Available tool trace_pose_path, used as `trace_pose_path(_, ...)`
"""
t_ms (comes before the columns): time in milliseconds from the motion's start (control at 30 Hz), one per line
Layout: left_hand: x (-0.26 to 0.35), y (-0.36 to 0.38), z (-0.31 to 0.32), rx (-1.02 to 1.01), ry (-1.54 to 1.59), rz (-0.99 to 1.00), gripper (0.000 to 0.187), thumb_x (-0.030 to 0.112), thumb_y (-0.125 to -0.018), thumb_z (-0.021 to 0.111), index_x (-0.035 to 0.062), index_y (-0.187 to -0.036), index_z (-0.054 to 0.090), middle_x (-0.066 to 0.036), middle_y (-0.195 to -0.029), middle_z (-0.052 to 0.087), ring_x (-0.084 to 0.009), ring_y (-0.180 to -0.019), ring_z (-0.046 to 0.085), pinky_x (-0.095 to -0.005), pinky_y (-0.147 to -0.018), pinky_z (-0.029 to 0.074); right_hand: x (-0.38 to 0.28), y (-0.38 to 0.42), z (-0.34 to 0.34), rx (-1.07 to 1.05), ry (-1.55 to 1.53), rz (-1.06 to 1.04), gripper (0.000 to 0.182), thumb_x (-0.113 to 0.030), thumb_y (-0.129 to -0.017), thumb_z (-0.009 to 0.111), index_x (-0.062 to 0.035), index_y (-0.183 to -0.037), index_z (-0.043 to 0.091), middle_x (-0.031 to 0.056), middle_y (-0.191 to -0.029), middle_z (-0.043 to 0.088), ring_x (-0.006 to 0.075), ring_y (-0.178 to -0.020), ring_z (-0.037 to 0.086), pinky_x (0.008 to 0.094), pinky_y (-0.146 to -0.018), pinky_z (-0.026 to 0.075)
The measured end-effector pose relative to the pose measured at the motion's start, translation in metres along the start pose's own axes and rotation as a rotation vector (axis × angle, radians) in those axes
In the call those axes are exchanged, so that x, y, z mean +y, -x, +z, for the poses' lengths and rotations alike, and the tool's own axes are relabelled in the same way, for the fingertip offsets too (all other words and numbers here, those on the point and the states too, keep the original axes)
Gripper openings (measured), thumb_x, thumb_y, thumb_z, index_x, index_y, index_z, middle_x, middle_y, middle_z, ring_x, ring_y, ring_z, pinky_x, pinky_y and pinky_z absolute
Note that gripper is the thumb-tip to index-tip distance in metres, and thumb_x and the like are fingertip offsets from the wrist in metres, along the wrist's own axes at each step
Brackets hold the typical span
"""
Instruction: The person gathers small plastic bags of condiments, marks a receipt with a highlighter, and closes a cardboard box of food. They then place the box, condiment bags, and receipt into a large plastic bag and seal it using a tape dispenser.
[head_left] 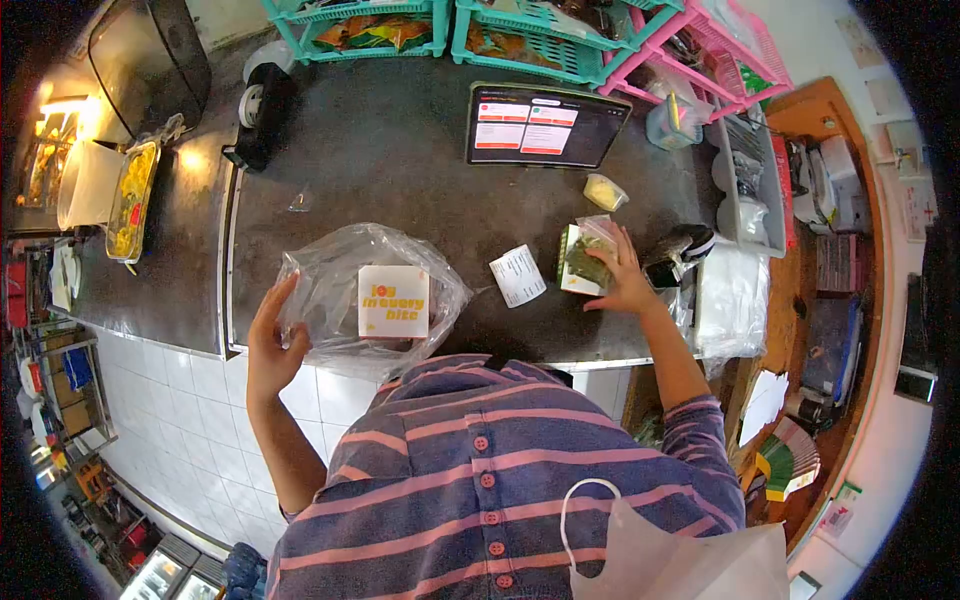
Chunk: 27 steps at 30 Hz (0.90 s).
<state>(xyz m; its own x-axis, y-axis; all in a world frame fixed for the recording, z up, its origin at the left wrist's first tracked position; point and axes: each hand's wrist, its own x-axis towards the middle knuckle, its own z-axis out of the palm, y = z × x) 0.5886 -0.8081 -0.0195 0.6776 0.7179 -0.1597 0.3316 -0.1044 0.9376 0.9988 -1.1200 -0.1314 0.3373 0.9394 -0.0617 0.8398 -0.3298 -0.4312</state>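
Observation:
A white square box (393,302) with yellow and orange lettering sits within a clear plastic bag (345,250), whose mouth is spread around it. My left hand (274,340) is at the bag's left edge, index finger stretched out and thumb apart, touching the plastic. My right hand (626,275) grips a small clear packet of green contents (590,258), fingers along its far side and thumb on the near side. Partly beneath that packet is a white and green box (568,272). A printed receipt (519,276) lies between my hands.
A small tub with pale yellow contents (605,192) stands beyond my right hand, below a lit tablet (545,125). Teal racks (375,48) and a pink rack (655,60) line the back. A stack of clear bags (732,290) and a grey bin (760,190) are at right.

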Motion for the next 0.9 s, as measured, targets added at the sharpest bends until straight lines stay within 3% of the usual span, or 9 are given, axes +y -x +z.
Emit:
trace_pose_path(67, -0.007, -0.003, 0.000, 0.005, -0.090, 0.136, 0.063, -0.014, -0.065, 0.045, 0.0050, -0.124, 0.043, -0.010, -0.125, 0.043, -0.0208, -0.115, 0.040, -0.0285, -0.091, 0.037, 0.005, -0.005, 0.002, -0.037, -0.019, 0.014, 0.085, -0.030, -0.042, 0.082, -0.0229, -0.119, 0.046, 0.0191, -0.135, 0.021, 0.0418, -0.124, 0.018, 0.0477, -0.100, 0.023)
trace_pose_path(233, -0.010, -0.006, 0.003, 0.035, -0.037, 0.132, 0.058, -0.010, -0.066, 0.051, 0.0009, -0.122, 0.042, -0.013, -0.125, 0.042, -0.0208, -0.115, 0.041, -0.0296, -0.092, 0.035, -0.010, -0.016, 0.004, 0.017, -0.164, 0.050, 0.084, -0.024, -0.052, 0.077, -0.0101, -0.124, 0.035, 0.0163, -0.126, 0.029, 0.0336, -0.117, 0.031, 0.0430, -0.098, 0.027)
trace_pose_path(267, -0.014, -0.004, 0.001, 0.059, -0.060, 0.152, 0.057, -0.010, -0.067, 0.052, 0.0005, -0.122, 0.042, -0.013, -0.125, 0.042, -0.0210, -0.114, 0.041, -0.0296, -0.092, 0.035, -0.041, -0.028, -0.003, 0.104, -0.410, -0.105, 0.086, -0.023, -0.055, 0.075, -0.0051, -0.126, 0.029, 0.0155, -0.123, 0.030, 0.0294, -0.115, 0.035, 0.0414, -0.097, 0.029)
trace_pose_path(433, -0.016, -0.007, 0.016, 0.046, -0.128, 0.191, 0.058, -0.008, -0.067, 0.055, 0.0001, -0.123, 0.041, -0.013, -0.122, 0.044, -0.0211, -0.112, 0.043, -0.0296, -0.091, 0.036, -0.192, -0.080, -0.006, 0.182, -0.540, -0.546, 0.085, -0.027, -0.053, 0.078, -0.0104, -0.124, 0.033, 0.0187, -0.124, 0.030, 0.0356, -0.115, 0.032, 0.0436, -0.096, 0.028)
trace_pose_path(567, 0.005, -0.001, 0.026, 0.075, 0.147, 0.071, 0.057, -0.011, -0.069, 0.054, 0.0005, -0.124, 0.039, -0.013, -0.124, 0.040, -0.0207, -0.110, 0.043, -0.0255, -0.076, 0.049, -0.248, -0.092, 0.073, -0.075, -0.236, -0.384, 0.082, -0.038, -0.049, 0.077, -0.0237, -0.122, 0.042, 0.0228, -0.127, 0.026, 0.0427, -0.117, 0.024, 0.0502, -0.098, 0.023)
trace_pose_path(667, 0.010, 0.004, 0.030, 0.033, 0.115, 0.142, 0.055, -0.012, -0.072, 0.051, 0.0009, -0.124, 0.038, -0.013, -0.125, 0.038, -0.0205, -0.105, 0.046, -0.0239, -0.067, 0.053, -0.259, -0.091, 0.085, -0.083, -0.153, -0.260, 0.084, -0.041, -0.048, 0.077, -0.0282, -0.123, 0.042, 0.0230, -0.129, 0.025, 0.0436, -0.118, 0.022, 0.0512, -0.098, 0.023)
trace_pose_path(767, 0.008, 0.010, 0.031, -0.006, 0.182, 0.035, 0.056, -0.011, -0.073, 0.051, 0.0012, -0.125, 0.037, -0.014, -0.125, 0.038, -0.0202, -0.099, 0.050, -0.0248, -0.065, 0.054, -0.253, -0.086, 0.066, -0.057, -0.121, -0.355, 0.083, -0.042, -0.049, 0.076, -0.0282, -0.123, 0.042, 0.0232, -0.131, 0.021, 0.0421, -0.119, 0.023, 0.0496, -0.099, 0.024)
trace_pose_path(867, 0.002, 0.011, 0.025, -0.023, 0.161, 0.080, 0.050, -0.011, -0.074, 0.051, -0.0001, -0.121, 0.042, -0.014, -0.123, 0.040, -0.0188, -0.096, 0.053, -0.0250, -0.063, 0.055, -0.199, -0.098, 0.048, 0.293, -0.680, -0.394, 0.052, -0.023, -0.062, 0.068, -0.0126, -0.111, 0.053, 0.0173, -0.113, 0.047, 0.0319, -0.105, 0.045, 0.0404, -0.089, 0.037)
trace_pose_path(900, 0.000, 0.013, 0.024, -0.022, 0.148, 0.091, 0.048, -0.011, -0.074, 0.051, -0.0005, -0.120, 0.043, -0.014, -0.123, 0.041, -0.0186, -0.096, 0.052, -0.0248, -0.062, 0.055, -0.162, -0.109, 0.036, 0.521, -0.418, -0.271, 0.043, -0.019, -0.063, 0.065, -0.0094, -0.104, 0.055, 0.0160, -0.105, 0.052, 0.0304, -0.100, 0.048, 0.0386, -0.085, 0.039)
